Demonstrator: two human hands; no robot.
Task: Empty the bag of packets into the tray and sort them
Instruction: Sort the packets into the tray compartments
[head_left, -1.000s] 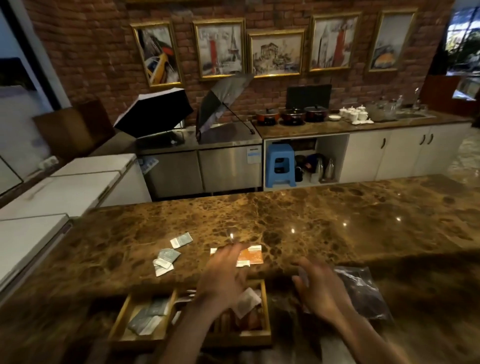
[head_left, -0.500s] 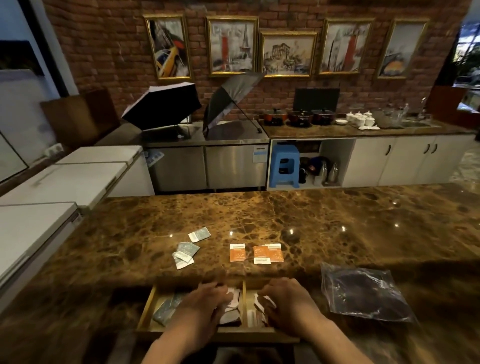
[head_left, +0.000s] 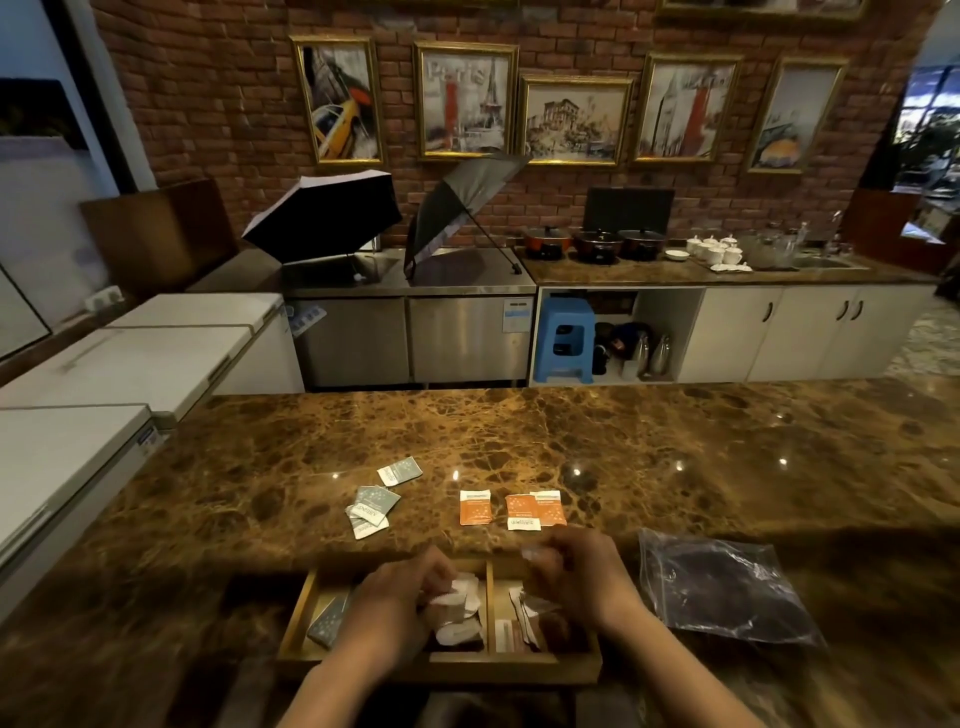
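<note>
Brown marble desk (head_left: 519, 436) is carrying a wooden divided tray (head_left: 441, 665); both hands, left hand (head_left: 400, 597) and right hand (head_left: 582, 582), are pinching white packets (head_left: 457, 597) with curled fingers (head_left: 431, 571); lift singly toward the orange packets (head_left: 514, 509) at twelve o'clock.

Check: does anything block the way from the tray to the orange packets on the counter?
Nothing visible does. The counter between the tray and the orange packets is bare; the bag lies off to the right.

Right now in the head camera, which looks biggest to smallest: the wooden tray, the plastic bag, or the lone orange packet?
1. Wooden tray, widest, though the hands cover part of it.
2. Plastic bag, a bit smaller.
3. Lone orange packet, much the smallest; it lies a little farther from the camera, but the gap is too big to matter.
</note>
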